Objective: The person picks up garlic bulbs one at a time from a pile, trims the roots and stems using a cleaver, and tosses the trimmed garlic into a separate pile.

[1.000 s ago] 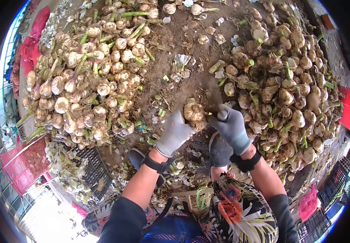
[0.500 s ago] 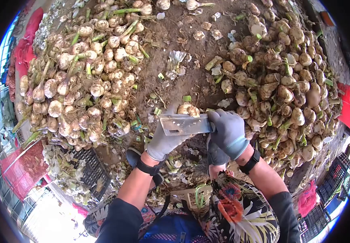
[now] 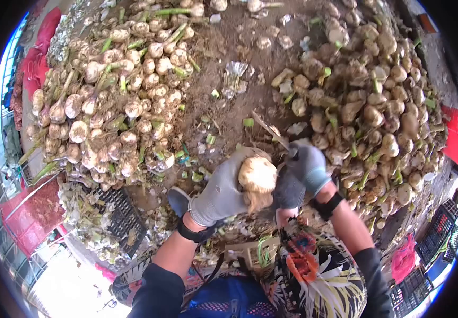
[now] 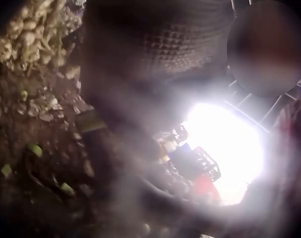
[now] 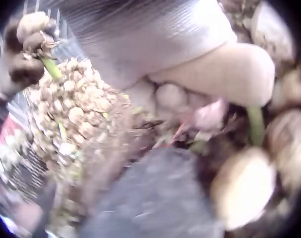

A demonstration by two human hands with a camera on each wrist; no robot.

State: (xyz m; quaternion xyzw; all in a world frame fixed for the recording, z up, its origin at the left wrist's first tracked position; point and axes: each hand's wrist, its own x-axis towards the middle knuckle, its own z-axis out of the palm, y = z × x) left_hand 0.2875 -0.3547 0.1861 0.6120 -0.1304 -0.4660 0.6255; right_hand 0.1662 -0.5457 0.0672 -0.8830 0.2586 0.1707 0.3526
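My gloved left hand (image 3: 221, 188) grips a garlic bulb (image 3: 258, 174) in the head view, its pale round face turned up and brown roots or husk hanging below. Just right of it, my gloved right hand (image 3: 309, 165) is curled round the handle of a broad-bladed knife (image 3: 272, 131). The blade stands nearly edge-on, pointing up and left, apart from the bulb. In the right wrist view the right glove (image 5: 155, 44) shows curled fingers, and the left hand with its garlic appears at upper left. Dark blur fills much of the left wrist view.
Heaps of garlic with stalks lie left (image 3: 112, 106) and right (image 3: 377, 116). Cut green stalk pieces (image 3: 210, 139) and peelings litter the soil between. A black crate (image 3: 123, 220) lies at lower left. Shoes (image 3: 178, 201) show below the hands.
The knife blade, flat in front of the bulb half a second ago, has swung right and up, away from it. My left hand has turned the bulb so its pale face shows.
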